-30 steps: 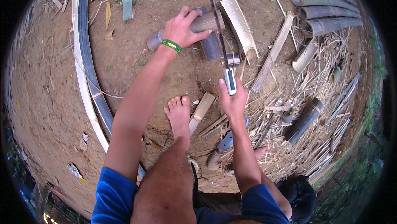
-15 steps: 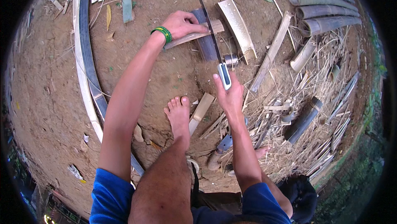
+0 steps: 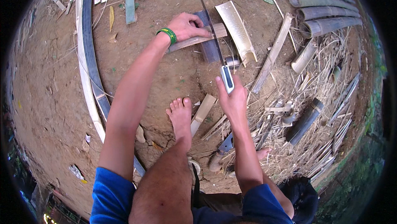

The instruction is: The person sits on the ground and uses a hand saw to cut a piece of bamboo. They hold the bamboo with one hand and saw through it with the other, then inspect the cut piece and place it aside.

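My left hand [image 3: 187,26], with a green band at the wrist, grips a flat bamboo strip [image 3: 186,44]. The strip lies crosswise over a dark bamboo piece [image 3: 210,51] on the dirt. My right hand [image 3: 233,97] is closed round the pale handle of a hand saw [image 3: 227,79]. The saw's thin dark blade points away from me and crosses the strip just right of my left fingers. Right of the strip's end lies a split bamboo half [image 3: 236,31], hollow side up. A short dark bamboo offcut [image 3: 232,61] sits beside the saw handle.
Long bamboo strips [image 3: 92,64] curve along the left. Several bamboo poles [image 3: 326,13] lie at the far right. Shavings [image 3: 314,75] and a dark bamboo tube [image 3: 305,120] cover the right side. A large knife [image 3: 225,145] lies near my right forearm; my bare foot [image 3: 180,116] is in the middle.
The saw has drawn slightly toward me, its handle lower in the view. My left hand still holds the strip; the whole scene has shifted a little.
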The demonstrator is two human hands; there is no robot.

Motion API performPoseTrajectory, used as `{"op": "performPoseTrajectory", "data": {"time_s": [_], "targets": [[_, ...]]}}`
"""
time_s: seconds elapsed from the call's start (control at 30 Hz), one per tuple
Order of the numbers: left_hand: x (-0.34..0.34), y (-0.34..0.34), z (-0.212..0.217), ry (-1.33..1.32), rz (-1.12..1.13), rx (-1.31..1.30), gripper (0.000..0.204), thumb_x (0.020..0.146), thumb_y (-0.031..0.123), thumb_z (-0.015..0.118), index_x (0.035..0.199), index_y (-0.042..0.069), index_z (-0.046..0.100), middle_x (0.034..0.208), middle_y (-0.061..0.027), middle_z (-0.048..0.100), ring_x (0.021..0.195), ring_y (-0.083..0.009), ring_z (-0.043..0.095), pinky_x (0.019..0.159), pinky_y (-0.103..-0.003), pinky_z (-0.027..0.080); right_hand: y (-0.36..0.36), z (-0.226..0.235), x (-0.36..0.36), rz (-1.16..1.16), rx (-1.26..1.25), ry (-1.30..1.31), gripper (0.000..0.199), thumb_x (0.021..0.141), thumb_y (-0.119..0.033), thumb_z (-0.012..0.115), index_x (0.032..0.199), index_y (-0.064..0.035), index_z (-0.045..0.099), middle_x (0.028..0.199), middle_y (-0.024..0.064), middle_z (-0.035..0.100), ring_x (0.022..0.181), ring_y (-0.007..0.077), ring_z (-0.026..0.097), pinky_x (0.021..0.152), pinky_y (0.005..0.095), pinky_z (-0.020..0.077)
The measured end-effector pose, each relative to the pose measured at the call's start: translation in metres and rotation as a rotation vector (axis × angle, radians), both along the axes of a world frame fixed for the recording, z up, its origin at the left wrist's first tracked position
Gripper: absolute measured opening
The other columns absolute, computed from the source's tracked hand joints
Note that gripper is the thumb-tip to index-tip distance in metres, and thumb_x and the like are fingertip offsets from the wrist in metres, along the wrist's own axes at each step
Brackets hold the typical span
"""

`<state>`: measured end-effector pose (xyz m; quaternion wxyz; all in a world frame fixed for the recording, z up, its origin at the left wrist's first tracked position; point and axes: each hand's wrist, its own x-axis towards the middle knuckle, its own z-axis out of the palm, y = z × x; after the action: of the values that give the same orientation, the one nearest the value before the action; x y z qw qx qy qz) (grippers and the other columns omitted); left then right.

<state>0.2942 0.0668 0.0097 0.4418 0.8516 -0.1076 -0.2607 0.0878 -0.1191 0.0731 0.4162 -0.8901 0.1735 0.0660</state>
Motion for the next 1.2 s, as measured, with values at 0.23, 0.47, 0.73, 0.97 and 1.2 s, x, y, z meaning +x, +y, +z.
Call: {"op": "performPoseTrajectory", "data": {"time_s": [0.23,0.47,0.73,0.97,1.2], "targets": [[0.001,-0.003,-0.001,-0.048,0.004,-0.026,0.050,0.069,0.047,0.087,0.090,0.003,0.075,0.075,-0.0047,0.066,0.070,-0.0135,0.061,0.067,-0.030,0.050,0.009,-0.015,0.033,-0.006,-0.031,-0.040,0.038,0.094,-0.036,0.066,0.100,0.0017,0.065,0.072,0.0277,0.066,0.074,0.0468,0.068,0.067,0.0520,0.0539],[-0.038,-0.016,0.000,-0.485,0.104,0.148,0.044,0.075,0.042,0.082,0.094,0.003,0.072,0.088,-0.0135,0.067,0.078,-0.0291,0.068,0.071,-0.040,0.054,0.010,-0.028,0.026,-0.049,0.021,-0.019,0.039,0.095,-0.036,0.066,0.100,0.0024,0.065,0.071,0.0272,0.066,0.074,0.0459,0.069,0.065,0.0506,0.0530],[-0.115,-0.034,-0.009,-0.623,0.224,0.346,0.060,0.079,0.044,0.078,0.121,0.006,0.057,0.113,-0.0197,0.056,0.104,-0.0432,0.061,0.084,-0.052,0.054,0.006,-0.036,0.018,-0.090,0.125,-0.005,0.037,0.092,-0.035,0.070,0.097,0.0018,0.068,0.069,0.0195,0.067,0.063,0.0294,0.069,0.061,0.0412,0.0521],[-0.081,-0.009,-0.009,-0.554,0.071,0.157,0.061,0.088,0.040,0.071,0.133,0.003,0.054,0.118,-0.0227,0.060,0.103,-0.0432,0.064,0.089,-0.050,0.053,-0.014,-0.014,0.010,-0.073,0.073,-0.109,0.034,0.092,-0.029,0.072,0.107,0.0009,0.068,0.068,0.0139,0.068,0.062,0.0187,0.068,0.061,0.0351,0.0516],[-0.057,0.011,0.003,-0.413,-0.095,0.147,0.060,0.097,0.042,0.059,0.144,0.007,0.047,0.124,-0.0253,0.059,0.115,-0.0431,0.058,0.100,-0.047,0.047,-0.015,-0.008,-0.001,0.008,0.058,0.006,0.031,0.092,-0.030,0.072,0.101,-0.0008,0.067,0.067,0.0167,0.068,0.062,0.0277,0.071,0.060,0.0395,0.0535]]}}
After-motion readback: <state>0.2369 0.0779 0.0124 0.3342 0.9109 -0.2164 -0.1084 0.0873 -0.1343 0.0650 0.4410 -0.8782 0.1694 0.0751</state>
